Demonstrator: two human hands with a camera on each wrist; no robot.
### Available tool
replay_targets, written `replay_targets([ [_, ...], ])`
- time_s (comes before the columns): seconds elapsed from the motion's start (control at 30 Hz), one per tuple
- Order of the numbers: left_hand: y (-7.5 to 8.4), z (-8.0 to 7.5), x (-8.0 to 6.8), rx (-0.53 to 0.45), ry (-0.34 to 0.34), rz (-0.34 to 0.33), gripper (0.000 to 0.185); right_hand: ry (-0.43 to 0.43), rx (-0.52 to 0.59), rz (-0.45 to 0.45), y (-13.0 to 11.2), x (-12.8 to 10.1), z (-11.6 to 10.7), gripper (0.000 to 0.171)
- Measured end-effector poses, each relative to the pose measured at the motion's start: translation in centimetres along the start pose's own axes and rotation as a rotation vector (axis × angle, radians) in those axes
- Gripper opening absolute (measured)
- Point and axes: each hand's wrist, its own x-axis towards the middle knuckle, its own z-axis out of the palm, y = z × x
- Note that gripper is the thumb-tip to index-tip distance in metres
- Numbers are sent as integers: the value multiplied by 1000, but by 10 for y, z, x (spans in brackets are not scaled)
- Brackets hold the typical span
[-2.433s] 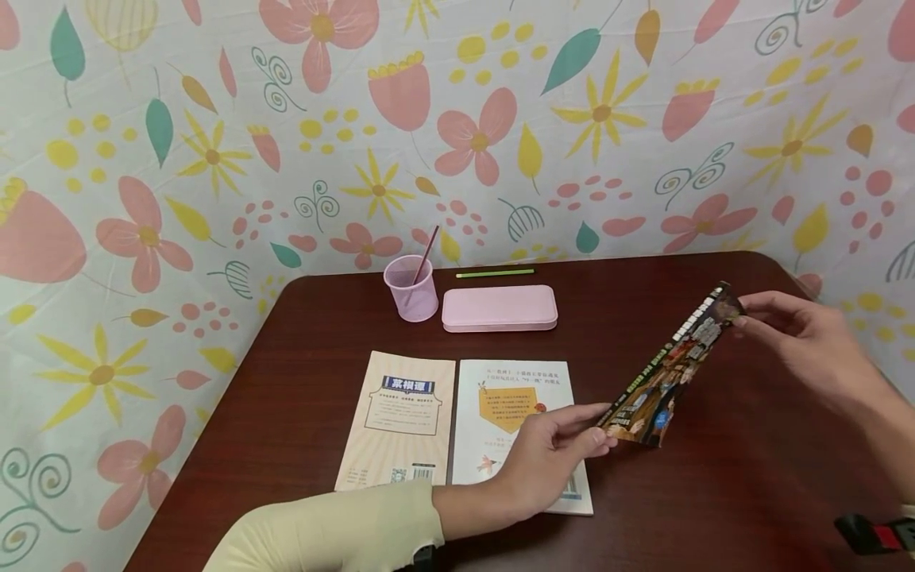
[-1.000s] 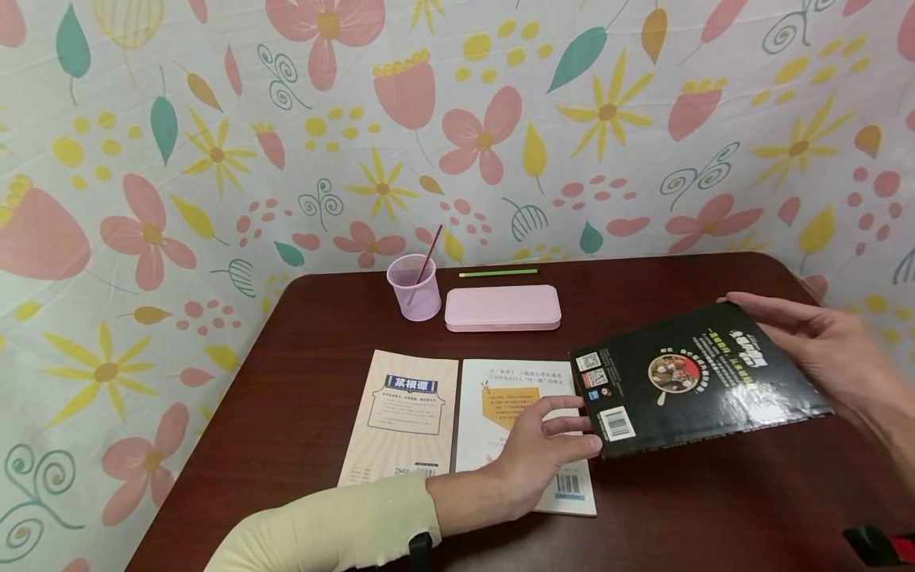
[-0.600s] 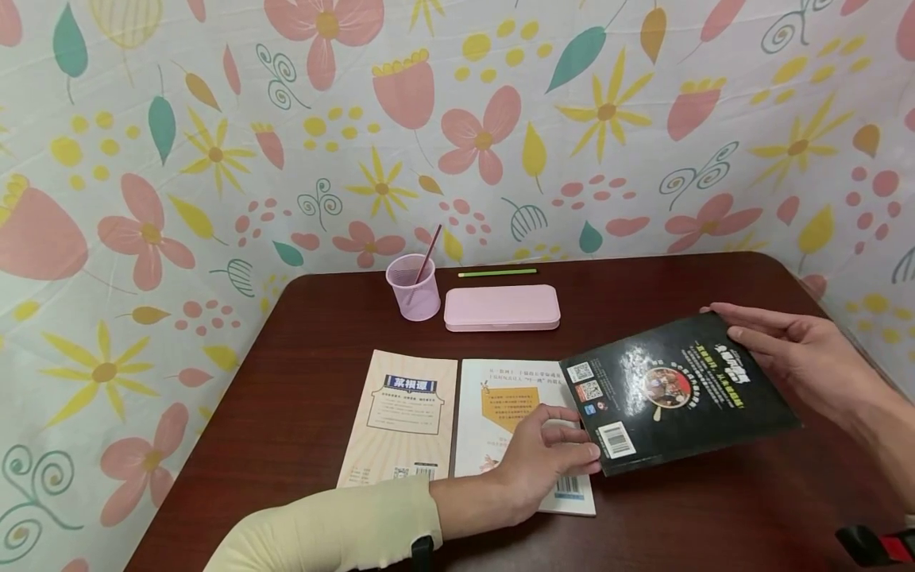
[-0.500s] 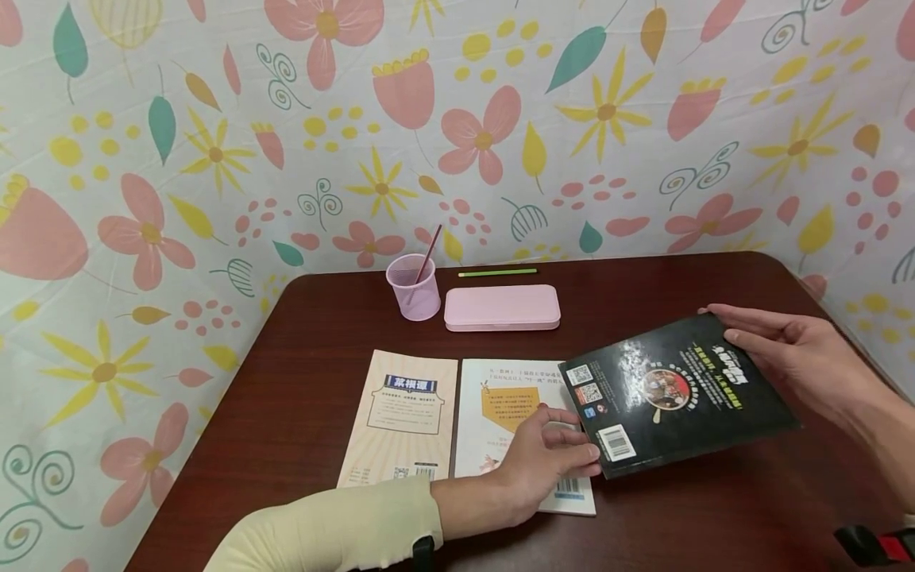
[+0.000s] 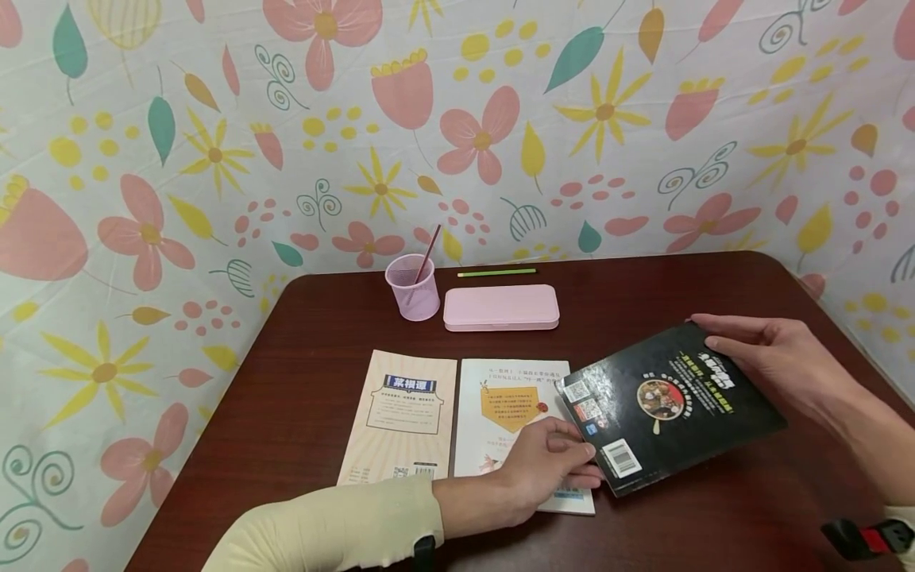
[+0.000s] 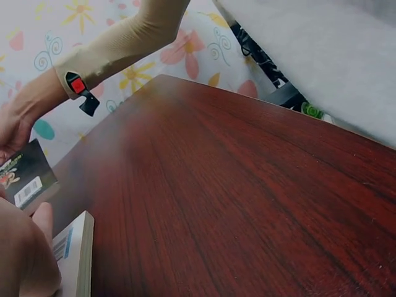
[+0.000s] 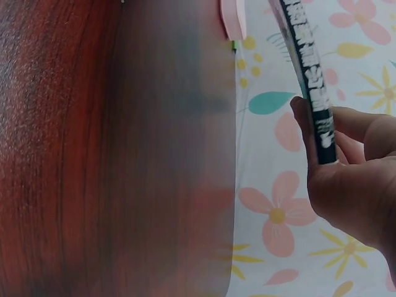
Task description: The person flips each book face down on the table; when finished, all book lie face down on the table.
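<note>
- Pinching the far right edge of a black paperback book [image 5: 672, 405], the right hand [image 5: 775, 361] has its thumb on the back cover and its fingers [image 7: 346, 124] curled under the other side; the right wrist view shows the same grip, with the book's spine [image 7: 309, 74] edge-on against the thumb.
- Resting at the book's near left corner, the left hand [image 5: 543, 465] has loosely bent fingers, and its fingertips [image 5: 582, 453] touch the book's edge just beside the barcode; whether they close round that edge cannot be told.
- The black book lies back cover up, turned at an angle, low over the dark red wooden surface [image 5: 715, 508]; its left corner overlaps the right edge of the white book [image 5: 511, 413], and whether its right side rests on the wood cannot be told.
- The white book lies flat, partly under the left hand, and the cream striped book [image 5: 400, 417] lies flat just beside it on the left, edges nearly touching.
- Farther back, well apart from the books, a closed pink pencil case [image 5: 500, 307] lies flat, with a pink cup [image 5: 412, 288] holding a tilted red pencil [image 5: 425, 256] just to its left.
- A green pencil [image 5: 496, 272] lies behind the case, near the flowered cloth backdrop [image 5: 457, 119].
</note>
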Motion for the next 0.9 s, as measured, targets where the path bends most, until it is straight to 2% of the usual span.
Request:
replay_targets([
  [0.27, 0, 1, 2, 46, -21, -47, 7, 28, -166, -57, 2, 1, 1, 57],
  [0.53, 2, -2, 5, 96, -50, -70, 2, 43, -173, -98, 8, 4, 4, 50],
  [0.77, 6, -9, 7, 239, -118, -51, 7, 55, -174, -95, 11, 6, 8, 48],
  [0.9, 9, -13, 8, 375, -153, 17, 7, 67, -191, -95, 14, 8, 11, 48],
])
